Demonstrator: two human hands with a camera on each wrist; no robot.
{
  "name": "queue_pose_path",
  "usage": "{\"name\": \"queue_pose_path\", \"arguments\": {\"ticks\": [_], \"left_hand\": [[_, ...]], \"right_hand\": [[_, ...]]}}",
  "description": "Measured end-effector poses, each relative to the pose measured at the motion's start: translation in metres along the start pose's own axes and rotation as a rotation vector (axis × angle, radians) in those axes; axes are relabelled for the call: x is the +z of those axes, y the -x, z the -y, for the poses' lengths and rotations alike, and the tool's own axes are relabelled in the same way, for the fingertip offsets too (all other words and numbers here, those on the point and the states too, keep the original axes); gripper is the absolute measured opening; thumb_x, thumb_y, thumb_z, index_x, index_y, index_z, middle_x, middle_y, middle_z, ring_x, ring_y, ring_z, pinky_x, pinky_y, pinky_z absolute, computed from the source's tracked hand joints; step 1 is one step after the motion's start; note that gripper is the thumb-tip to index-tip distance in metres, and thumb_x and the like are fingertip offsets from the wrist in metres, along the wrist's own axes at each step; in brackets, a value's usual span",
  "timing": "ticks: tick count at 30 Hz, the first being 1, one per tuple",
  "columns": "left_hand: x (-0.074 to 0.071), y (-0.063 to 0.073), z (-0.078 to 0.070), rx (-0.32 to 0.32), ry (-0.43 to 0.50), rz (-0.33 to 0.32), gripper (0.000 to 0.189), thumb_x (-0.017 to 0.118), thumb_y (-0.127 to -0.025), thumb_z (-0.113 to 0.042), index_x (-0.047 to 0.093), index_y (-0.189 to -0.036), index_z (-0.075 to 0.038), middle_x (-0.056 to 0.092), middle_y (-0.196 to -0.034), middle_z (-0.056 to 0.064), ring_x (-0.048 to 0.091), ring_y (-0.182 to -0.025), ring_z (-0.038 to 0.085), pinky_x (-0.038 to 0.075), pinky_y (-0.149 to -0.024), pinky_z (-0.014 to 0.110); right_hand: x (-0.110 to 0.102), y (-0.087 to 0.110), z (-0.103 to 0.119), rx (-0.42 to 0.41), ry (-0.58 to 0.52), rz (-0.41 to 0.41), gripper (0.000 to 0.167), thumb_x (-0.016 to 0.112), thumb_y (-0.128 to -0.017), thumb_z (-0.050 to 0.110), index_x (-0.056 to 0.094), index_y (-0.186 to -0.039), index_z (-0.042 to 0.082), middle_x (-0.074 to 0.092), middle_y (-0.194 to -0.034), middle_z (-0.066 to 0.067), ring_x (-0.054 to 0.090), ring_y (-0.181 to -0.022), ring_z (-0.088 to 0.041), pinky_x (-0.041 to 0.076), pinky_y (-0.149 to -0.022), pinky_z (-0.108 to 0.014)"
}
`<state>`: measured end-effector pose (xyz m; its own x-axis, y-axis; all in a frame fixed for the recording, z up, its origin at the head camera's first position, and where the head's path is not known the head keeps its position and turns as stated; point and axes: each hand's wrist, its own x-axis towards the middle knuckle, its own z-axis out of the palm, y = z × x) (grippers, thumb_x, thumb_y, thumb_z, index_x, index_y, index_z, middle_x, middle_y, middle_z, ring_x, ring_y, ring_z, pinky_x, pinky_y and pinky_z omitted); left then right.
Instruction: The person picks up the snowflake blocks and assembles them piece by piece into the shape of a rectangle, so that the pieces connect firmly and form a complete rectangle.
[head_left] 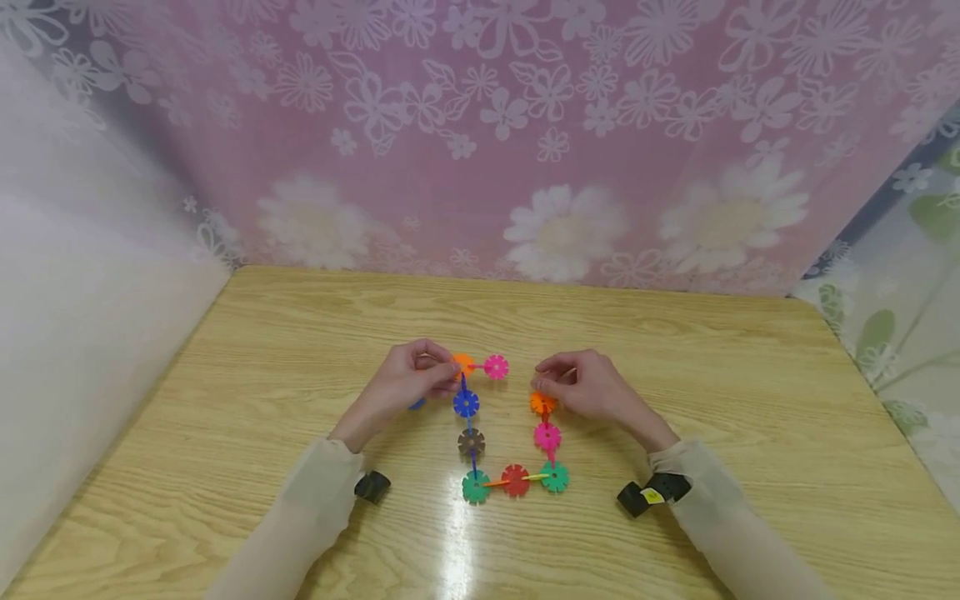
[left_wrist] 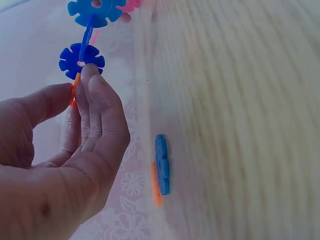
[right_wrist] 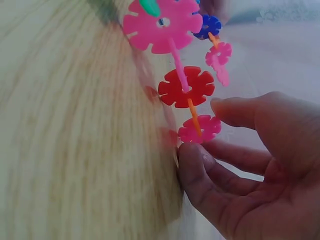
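A chain of notched plastic flower discs lies in an open loop on the table, with a red disc (head_left: 515,480) between two green discs on the near side. My left hand (head_left: 411,372) pinches an orange disc (left_wrist: 74,92) at the upper left of the chain, thumb on one side and fingers on the other. From that orange disc a side piece reaches right to a pink disc (head_left: 496,367). At the other end my right hand (head_left: 585,383) holds the end pink disc (right_wrist: 192,131) between thumb and fingertips, just beyond an orange disc (head_left: 543,405).
A blue disc (left_wrist: 162,167) joined to an orange one sits apart on the wooden table (head_left: 300,317), partly hidden by my left hand in the head view. Floral cloth (head_left: 465,167) hangs behind the table's far edge, and a pale surface (head_left: 90,233) borders its left side.
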<state>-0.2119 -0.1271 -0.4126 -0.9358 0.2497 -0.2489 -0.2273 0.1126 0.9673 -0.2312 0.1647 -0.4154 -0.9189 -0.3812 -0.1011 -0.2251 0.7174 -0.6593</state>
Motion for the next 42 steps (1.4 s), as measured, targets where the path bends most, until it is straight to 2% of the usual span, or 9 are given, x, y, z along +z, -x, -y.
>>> {"name": "queue_pose_path", "arguments": {"ticks": [7, 11, 16, 19, 24, 29, 32, 36, 42], "left_hand": [[0.001, 0.0, 0.002, -0.006, -0.001, 0.0, 0.023, 0.068, -0.098, -0.01, 0.06, -0.115, 0.003, 0.075, -0.107, 0.024, 0.075, -0.082, 0.014, 0.063, -0.084, 0.036], [0.002, -0.002, 0.003, -0.044, 0.009, 0.002, 0.023, 0.068, -0.099, -0.009, 0.06, -0.117, 0.003, 0.076, -0.103, 0.019, 0.076, -0.082, 0.014, 0.063, -0.082, 0.033], [0.005, -0.005, 0.004, -0.085, -0.018, 0.0, 0.025, 0.066, -0.099, -0.007, 0.059, -0.122, 0.002, 0.074, -0.106, 0.017, 0.075, -0.084, 0.014, 0.063, -0.082, 0.031], [0.007, -0.005, 0.003, -0.087, -0.112, 0.003, 0.027, 0.065, -0.099, -0.007, 0.061, -0.125, 0.001, 0.073, -0.108, 0.018, 0.075, -0.084, 0.015, 0.063, -0.081, 0.032], [0.001, -0.002, 0.0, -0.045, -0.397, 0.017, 0.026, 0.067, -0.1, -0.017, 0.066, -0.123, -0.005, 0.075, -0.107, 0.011, 0.075, -0.082, 0.014, 0.061, -0.075, 0.03], [-0.024, 0.007, -0.006, 0.013, -0.629, 0.006, 0.026, 0.066, -0.1, -0.027, 0.069, -0.12, -0.01, 0.073, -0.108, 0.006, 0.07, -0.09, 0.017, 0.057, -0.075, 0.031], [-0.044, 0.013, -0.009, 0.011, -0.735, -0.001, 0.023, 0.068, -0.098, -0.026, 0.07, -0.115, -0.011, 0.071, -0.107, 0.005, 0.065, -0.094, 0.019, 0.054, -0.077, 0.032], [-0.06, 0.019, -0.011, -0.01, -0.786, 0.051, 0.025, 0.074, -0.094, -0.024, 0.07, -0.114, -0.01, 0.07, -0.103, 0.004, 0.062, -0.093, 0.019, 0.052, -0.081, 0.034], [-0.061, 0.019, -0.006, -0.012, -0.785, 0.11, 0.032, 0.081, -0.088, -0.024, 0.07, -0.116, -0.012, 0.068, -0.102, 0.004, 0.062, -0.092, 0.018, 0.052, -0.084, 0.035]], "right_hand": [[0.0, 0.002, 0.002, 0.025, -0.035, 0.004, 0.031, 0.073, -0.094, 0.026, 0.074, -0.116, 0.003, 0.075, -0.095, -0.008, 0.065, -0.077, -0.014, 0.052, -0.067, -0.029], [0.0, 0.005, 0.003, 0.077, -0.179, -0.006, 0.031, 0.072, -0.095, 0.021, 0.071, -0.12, 0.003, 0.072, -0.099, -0.013, 0.067, -0.076, -0.015, 0.057, -0.066, -0.029], [-0.002, 0.009, 0.005, 0.123, -0.382, -0.02, 0.039, 0.074, -0.095, 0.018, 0.066, -0.128, -0.001, 0.068, -0.105, -0.017, 0.07, -0.083, -0.018, 0.063, -0.071, -0.033], [-0.003, 0.011, 0.004, 0.139, -0.459, -0.019, 0.043, 0.075, -0.093, 0.015, 0.064, -0.13, -0.002, 0.066, -0.105, -0.015, 0.069, -0.085, -0.017, 0.063, -0.074, -0.031], [-0.002, 0.012, 0.002, 0.176, -0.536, -0.014, 0.045, 0.077, -0.092, 0.011, 0.063, -0.131, -0.003, 0.065, -0.101, -0.008, 0.071, -0.083, -0.012, 0.06, -0.076, -0.024], [-0.001, 0.014, -0.001, 0.163, -0.56, -0.008, 0.047, 0.076, -0.091, 0.008, 0.061, -0.134, -0.004, 0.066, -0.104, -0.009, 0.073, -0.087, -0.012, 0.059, -0.079, -0.021], [0.0, 0.015, -0.002, 0.148, -0.573, -0.006, 0.048, 0.076, -0.091, 0.007, 0.06, -0.135, -0.004, 0.066, -0.105, -0.009, 0.074, -0.089, -0.011, 0.059, -0.082, -0.021], [-0.001, 0.016, -0.001, 0.134, -0.595, -0.008, 0.048, 0.075, -0.091, 0.004, 0.059, -0.135, -0.006, 0.066, -0.105, -0.009, 0.074, -0.089, -0.009, 0.059, -0.082, -0.021], [-0.002, 0.019, 0.0, 0.124, -0.628, -0.011, 0.044, 0.072, -0.092, 0.002, 0.06, -0.133, -0.011, 0.069, -0.103, -0.004, 0.072, -0.088, -0.004, 0.059, -0.081, -0.02]]}}
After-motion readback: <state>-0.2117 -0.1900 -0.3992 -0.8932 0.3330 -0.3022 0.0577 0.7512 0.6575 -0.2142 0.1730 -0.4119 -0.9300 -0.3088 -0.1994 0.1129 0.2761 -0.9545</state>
